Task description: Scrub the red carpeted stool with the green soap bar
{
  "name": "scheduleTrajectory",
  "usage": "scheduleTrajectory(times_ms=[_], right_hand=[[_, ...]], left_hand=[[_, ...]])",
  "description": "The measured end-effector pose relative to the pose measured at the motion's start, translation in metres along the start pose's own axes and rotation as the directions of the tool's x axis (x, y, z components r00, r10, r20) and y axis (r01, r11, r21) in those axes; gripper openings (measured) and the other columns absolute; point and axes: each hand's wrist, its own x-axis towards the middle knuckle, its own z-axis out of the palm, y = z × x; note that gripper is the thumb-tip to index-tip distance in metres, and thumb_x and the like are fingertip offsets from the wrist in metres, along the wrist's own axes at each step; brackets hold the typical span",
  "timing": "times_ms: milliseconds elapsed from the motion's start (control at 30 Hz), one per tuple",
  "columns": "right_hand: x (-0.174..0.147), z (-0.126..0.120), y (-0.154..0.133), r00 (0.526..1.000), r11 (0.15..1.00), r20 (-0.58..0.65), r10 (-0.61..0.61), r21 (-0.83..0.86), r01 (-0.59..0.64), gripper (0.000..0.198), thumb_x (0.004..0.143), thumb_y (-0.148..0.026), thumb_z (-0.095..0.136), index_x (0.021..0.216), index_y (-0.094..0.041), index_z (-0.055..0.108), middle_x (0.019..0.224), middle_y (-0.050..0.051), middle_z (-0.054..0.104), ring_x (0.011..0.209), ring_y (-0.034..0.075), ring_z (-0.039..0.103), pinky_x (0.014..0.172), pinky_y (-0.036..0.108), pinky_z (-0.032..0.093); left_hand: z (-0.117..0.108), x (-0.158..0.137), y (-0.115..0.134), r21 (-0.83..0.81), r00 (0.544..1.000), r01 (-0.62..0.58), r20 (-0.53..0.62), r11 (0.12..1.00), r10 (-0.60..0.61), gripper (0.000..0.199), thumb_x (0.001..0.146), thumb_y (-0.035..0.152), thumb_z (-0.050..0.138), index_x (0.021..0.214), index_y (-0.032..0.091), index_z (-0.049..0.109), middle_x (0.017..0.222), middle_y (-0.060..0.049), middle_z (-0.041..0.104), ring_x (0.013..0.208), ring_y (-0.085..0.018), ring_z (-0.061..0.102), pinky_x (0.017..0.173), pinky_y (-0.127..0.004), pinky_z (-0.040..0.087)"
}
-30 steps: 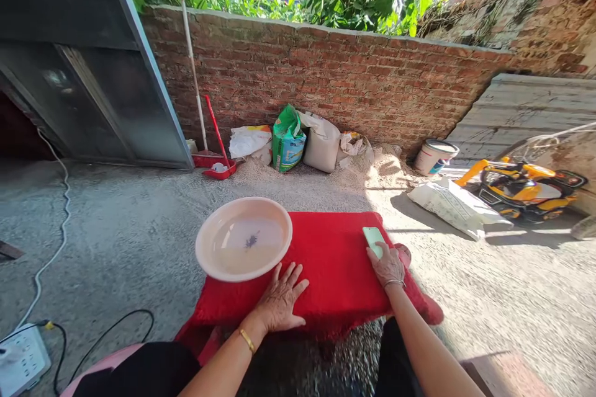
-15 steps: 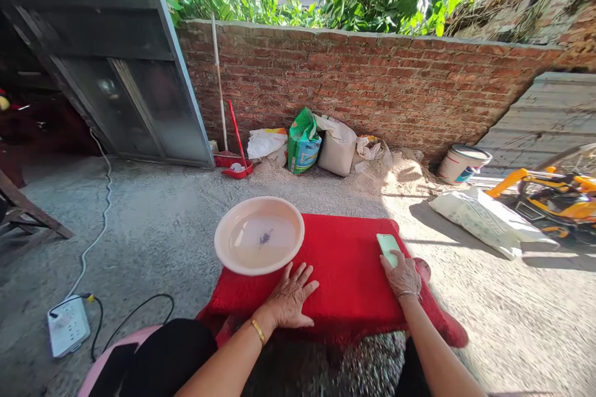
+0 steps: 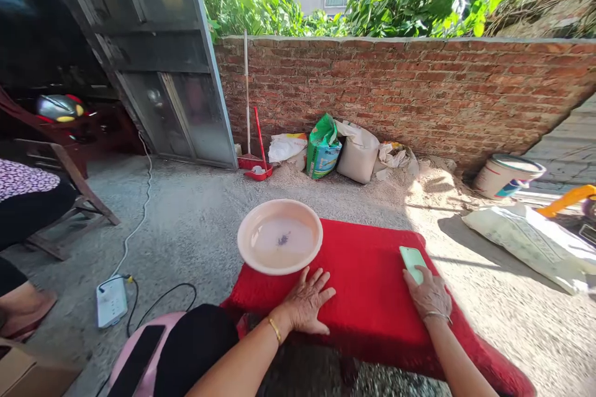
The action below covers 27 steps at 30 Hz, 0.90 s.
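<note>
My left hand (image 3: 307, 301) lies flat with spread fingers on a red cloth (image 3: 358, 285) draped over a low table. It wears a gold bracelet at the wrist. Just beyond its fingertips stands a pale pink basin (image 3: 280, 269) of water, with a small dark clump in it. Over on the cloth's right side, my right hand (image 3: 431, 299) is on a light green phone (image 3: 411, 257), its fingers around the lower end. The phone lies against the cloth, its lower part covered by the hand.
On the floor at left are a white power strip (image 3: 112, 303) with cords, a cardboard box (image 3: 37, 372) and a seated person's leg (image 3: 25, 294). Several sacks (image 3: 358, 152), a red dustpan (image 3: 259, 172) and a bucket (image 3: 507, 177) line the brick wall (image 3: 395, 87).
The view has turned left, so everything sits farther right. The seated person and the cardboard box have come into view. Both hands keep their places on the cloth and the phone.
</note>
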Motion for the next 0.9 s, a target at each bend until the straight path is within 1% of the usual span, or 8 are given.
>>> scheduleTrajectory(times_ms=[167, 333, 467, 633, 767, 900], right_hand=[[-0.005, -0.009, -0.008, 1.0, 1.0, -0.012, 0.012, -0.022, -0.012, 0.048, 0.091, -0.057, 0.045, 0.128, -0.027, 0.049, 0.109, 0.01, 0.049, 0.1, 0.029, 0.055, 0.084, 0.042, 0.046], [-0.006, -0.009, -0.01, 0.999, 0.999, -0.032, 0.007, -0.032, -0.008, 0.043, 0.092, -0.055, 0.048, 0.127, -0.029, 0.051, 0.106, 0.008, 0.049, 0.095, 0.025, 0.056, 0.083, 0.037, 0.046], [-0.005, -0.005, -0.006, 0.998, 1.0, -0.054, -0.017, -0.025, 0.016, 0.044, 0.092, -0.055, 0.049, 0.126, -0.028, 0.052, 0.104, 0.007, 0.049, 0.092, 0.023, 0.056, 0.08, 0.035, 0.045], [-0.006, -0.003, -0.003, 0.995, 0.999, -0.091, -0.035, -0.003, 0.034, 0.042, 0.091, -0.054, 0.053, 0.124, -0.028, 0.053, 0.105, 0.007, 0.048, 0.094, 0.023, 0.055, 0.079, 0.034, 0.044], [-0.006, -0.003, -0.002, 0.993, 0.999, -0.109, -0.042, -0.005, 0.042, 0.042, 0.091, -0.054, 0.053, 0.123, -0.027, 0.054, 0.104, 0.007, 0.048, 0.092, 0.024, 0.054, 0.078, 0.034, 0.044], [-0.005, -0.003, -0.001, 0.993, 0.999, -0.112, -0.038, -0.001, 0.038, 0.041, 0.091, -0.053, 0.054, 0.122, -0.026, 0.053, 0.102, 0.007, 0.049, 0.091, 0.024, 0.054, 0.078, 0.034, 0.043]], left_hand=[[0.007, 0.004, -0.003, 0.014, 0.999, 0.036, 0.002, 0.999, -0.036, 0.092, 0.064, 0.073, 0.06, 0.139, 0.025, 0.037, 0.156, -0.013, 0.014, 0.143, -0.032, 0.007, 0.113, -0.056, -0.002], [0.012, 0.005, -0.006, 0.029, 0.999, 0.035, -0.009, 0.999, -0.034, 0.092, 0.063, 0.073, 0.061, 0.139, 0.026, 0.038, 0.155, -0.012, 0.015, 0.143, -0.033, 0.009, 0.113, -0.057, -0.001], [0.01, 0.005, -0.004, 0.055, 0.999, 0.044, -0.014, 0.997, -0.044, 0.092, 0.06, 0.065, 0.069, 0.138, 0.027, 0.04, 0.155, -0.012, 0.018, 0.142, -0.033, 0.012, 0.113, -0.057, 0.003], [0.004, 0.005, 0.0, 0.089, 0.998, 0.034, -0.053, 0.995, -0.029, 0.09, 0.058, 0.058, 0.074, 0.135, 0.026, 0.042, 0.154, -0.012, 0.021, 0.141, -0.033, 0.016, 0.113, -0.057, 0.004], [0.0, 0.006, 0.003, 0.108, 0.998, 0.041, -0.041, 0.993, -0.037, 0.087, 0.059, 0.056, 0.075, 0.134, 0.026, 0.044, 0.153, -0.013, 0.024, 0.141, -0.033, 0.018, 0.113, -0.057, 0.007], [0.002, 0.007, 0.002, 0.116, 0.999, 0.032, -0.047, 0.993, -0.026, 0.086, 0.06, 0.057, 0.073, 0.134, 0.025, 0.044, 0.152, -0.013, 0.024, 0.141, -0.033, 0.018, 0.113, -0.058, 0.006]])
